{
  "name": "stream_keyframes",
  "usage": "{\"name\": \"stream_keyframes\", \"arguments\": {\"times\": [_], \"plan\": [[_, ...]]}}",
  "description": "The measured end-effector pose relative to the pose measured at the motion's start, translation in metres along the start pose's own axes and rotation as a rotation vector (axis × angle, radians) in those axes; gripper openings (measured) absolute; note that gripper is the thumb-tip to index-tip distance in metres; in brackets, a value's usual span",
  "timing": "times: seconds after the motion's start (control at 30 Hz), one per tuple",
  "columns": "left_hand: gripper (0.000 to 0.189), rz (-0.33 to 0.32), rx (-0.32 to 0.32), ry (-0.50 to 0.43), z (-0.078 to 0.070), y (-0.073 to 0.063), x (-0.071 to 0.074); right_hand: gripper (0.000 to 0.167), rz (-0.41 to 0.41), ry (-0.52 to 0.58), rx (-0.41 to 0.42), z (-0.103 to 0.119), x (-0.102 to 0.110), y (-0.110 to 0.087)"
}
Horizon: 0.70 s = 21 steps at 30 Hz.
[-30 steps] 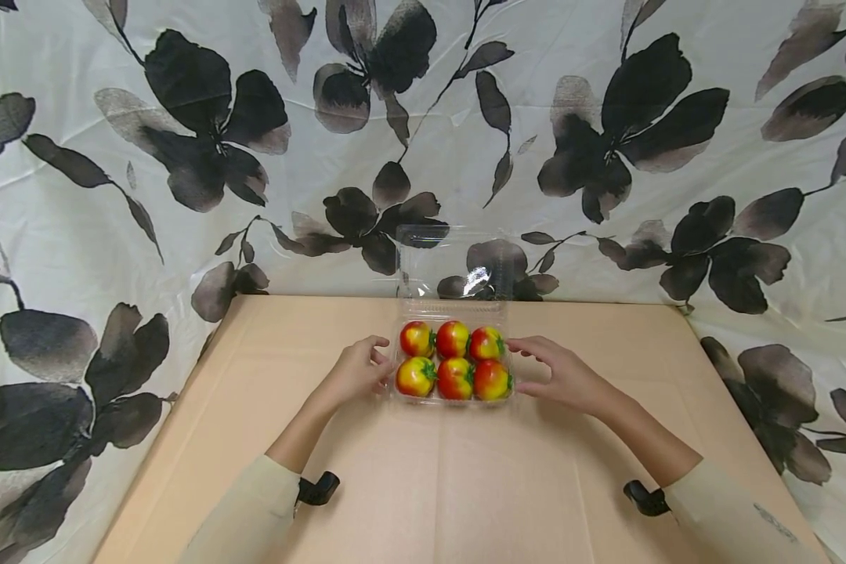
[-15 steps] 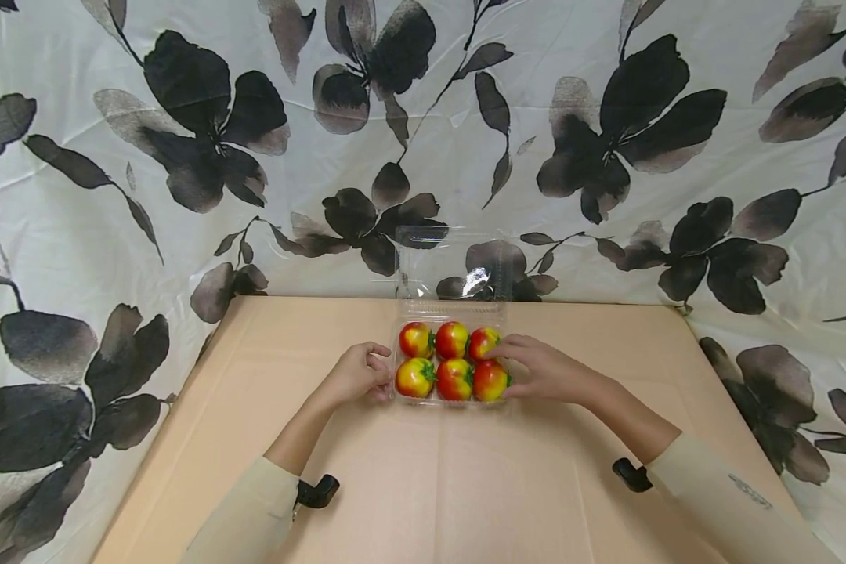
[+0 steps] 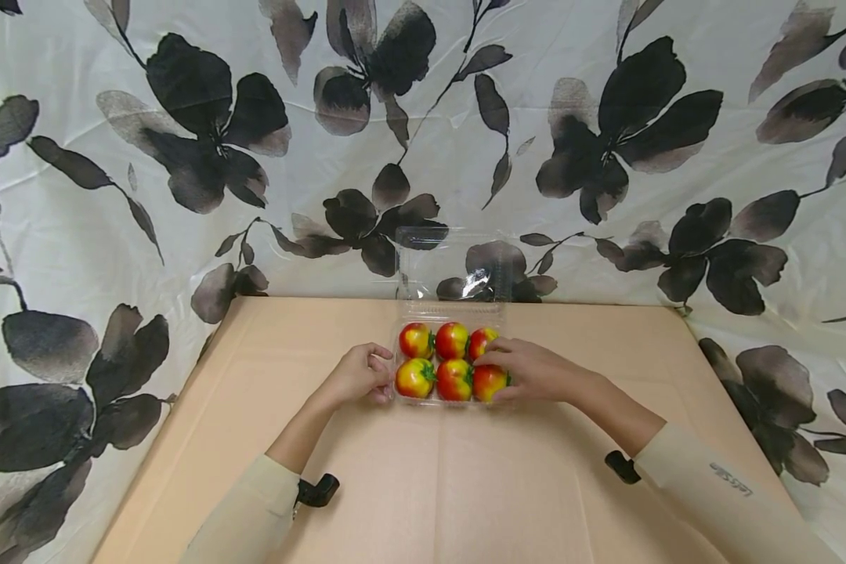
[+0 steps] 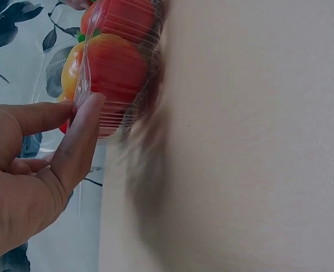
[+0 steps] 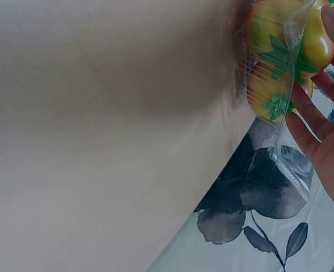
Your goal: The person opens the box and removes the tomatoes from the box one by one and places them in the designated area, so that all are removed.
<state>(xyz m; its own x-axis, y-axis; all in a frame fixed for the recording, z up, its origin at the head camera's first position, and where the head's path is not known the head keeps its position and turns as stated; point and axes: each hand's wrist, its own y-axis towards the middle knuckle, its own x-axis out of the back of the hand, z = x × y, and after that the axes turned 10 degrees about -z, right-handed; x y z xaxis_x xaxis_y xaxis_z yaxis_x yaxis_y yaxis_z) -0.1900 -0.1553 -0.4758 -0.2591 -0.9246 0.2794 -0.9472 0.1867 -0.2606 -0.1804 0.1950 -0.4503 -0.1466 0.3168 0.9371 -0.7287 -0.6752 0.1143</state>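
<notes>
A clear plastic clamshell box (image 3: 402, 401) holds two rows of round, shiny red-and-yellow fruit (image 3: 454, 379) with green star-shaped tops. Its transparent lid (image 3: 423, 270) stands up at the back. At the box's left side, my left hand (image 3: 355, 374) pinches the rim; the left wrist view shows thumb and finger (image 4: 84, 127) meeting at that edge. My right hand (image 3: 539, 372) reaches over the right side, fingers and thumb around the front right fruit (image 3: 489, 384). Some fingers hide part of the back right fruit (image 3: 481, 341). In the right wrist view, spread fingers (image 5: 311, 116) show beside a fruit (image 5: 269, 34).
The box sits near the back edge of a tan cardboard-covered table (image 3: 437, 478). Behind it hangs a white cloth (image 3: 479, 157) with dark flower prints. Each sleeve carries a small black wrist device (image 3: 317, 491).
My right hand has moved left from beside the box to over its right side, closing around the front right fruit. The left hand stays at the rim.
</notes>
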Motion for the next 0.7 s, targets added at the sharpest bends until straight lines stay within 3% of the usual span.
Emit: {"name": "stream_keyframes", "arguments": {"times": [0.4, 0.7], "plan": [[0.038, -0.001, -0.011, 0.007, 0.001, -0.002, -0.002, 0.057, 0.013, -0.037, 0.019, 0.002, -0.008, 0.001], [0.037, -0.001, -0.009, 0.017, 0.000, -0.002, -0.002, 0.054, 0.003, 0.002, 0.041, -0.001, -0.014, 0.000]]}}
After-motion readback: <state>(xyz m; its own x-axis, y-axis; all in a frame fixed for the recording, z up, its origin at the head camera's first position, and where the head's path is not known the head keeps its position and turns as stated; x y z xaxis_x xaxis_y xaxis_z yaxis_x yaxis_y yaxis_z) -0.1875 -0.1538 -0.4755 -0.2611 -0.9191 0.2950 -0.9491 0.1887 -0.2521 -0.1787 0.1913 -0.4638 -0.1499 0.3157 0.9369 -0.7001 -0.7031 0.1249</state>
